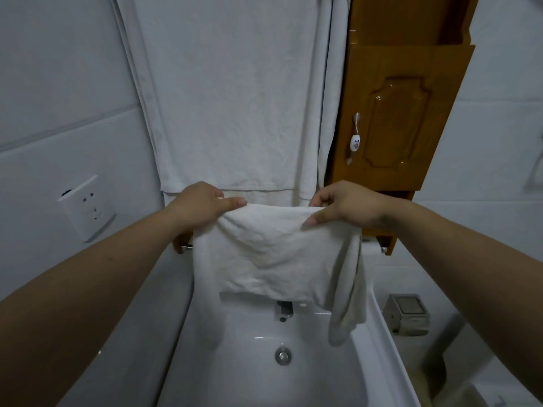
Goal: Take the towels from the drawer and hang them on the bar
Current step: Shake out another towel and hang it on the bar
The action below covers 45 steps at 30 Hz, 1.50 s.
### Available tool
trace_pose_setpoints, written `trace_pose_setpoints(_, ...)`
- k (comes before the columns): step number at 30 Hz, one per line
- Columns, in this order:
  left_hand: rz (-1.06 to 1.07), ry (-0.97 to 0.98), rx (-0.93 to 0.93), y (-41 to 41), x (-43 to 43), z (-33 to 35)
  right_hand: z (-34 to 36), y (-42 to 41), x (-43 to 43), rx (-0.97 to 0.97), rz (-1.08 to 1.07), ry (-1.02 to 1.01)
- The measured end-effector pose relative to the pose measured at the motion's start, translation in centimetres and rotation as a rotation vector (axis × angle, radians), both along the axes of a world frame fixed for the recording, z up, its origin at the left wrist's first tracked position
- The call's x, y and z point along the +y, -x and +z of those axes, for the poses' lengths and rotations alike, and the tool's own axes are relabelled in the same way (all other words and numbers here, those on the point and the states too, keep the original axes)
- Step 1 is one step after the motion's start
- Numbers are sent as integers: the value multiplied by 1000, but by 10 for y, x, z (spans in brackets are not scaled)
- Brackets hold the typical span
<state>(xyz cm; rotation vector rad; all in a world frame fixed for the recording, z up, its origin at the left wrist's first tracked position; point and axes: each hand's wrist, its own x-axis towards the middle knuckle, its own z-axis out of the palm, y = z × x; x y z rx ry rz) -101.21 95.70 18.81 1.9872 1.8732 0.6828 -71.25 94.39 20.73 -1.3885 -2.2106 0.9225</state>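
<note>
Overhead, a large white towel (232, 92) hangs flat against the wall, another strip of white cloth (330, 113) down its right edge. Right of that is a wooden cabinet (402, 113) with a ceramic-tipped handle (354, 139). Wall socket (87, 207) on the tiles at left, white sink (264, 374) below with drain (283, 355) and faucet (284, 309), the faucet partly covered by cloth. Metal box (407, 314) on the ledge at right.

Small white towel (273, 254) is held up above the sink, just in front of the large towel's lower hem, its right end drooping in a long fold. Bar ends (186, 248) show at either side behind it; whether the towel rests on the bar can't be told. Left hand (202, 202) pinches the top left corner, thumb over the edge. Right hand (343, 205) grips the top right edge, fingers curled, thumb pressing the front. Both forearms stretched forward.
</note>
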Motion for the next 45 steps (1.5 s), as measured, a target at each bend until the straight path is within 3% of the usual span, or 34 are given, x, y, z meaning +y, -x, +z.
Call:
trace_pose_setpoints(3,42,-123,281,0,5,-2,-7,4,0,117,9,104)
trace_pose_setpoints(5,92,-234,348,-2,7,-4,-13,4,3,174,0,160)
trace_pose_setpoints(11,69,-299,262,-29,4,-14,-34,12,15,248,-168,94)
trace_pose_setpoints(17,-177,-194,264,-78,-2,-19,-35,34,17,247,-137,-51)
trace_pose_setpoints(21,-256,-144,73,-99,2,-19,-32,36,18,246,-145,-105)
trace_pose_setpoints(27,-112,-102,39,-99,10,-11,-31,22,17,238,-235,-156)
trace_pose_setpoints(34,-7,-266,126,-86,23,-10,-35,10,13,273,-257,-46)
trace_pose_setpoints(39,158,-235,133,-42,42,-6,-38,-3,10,368,-288,82)
trace_pose_setpoints(45,343,-199,154,4,49,-2,-42,-14,11,320,-219,175)
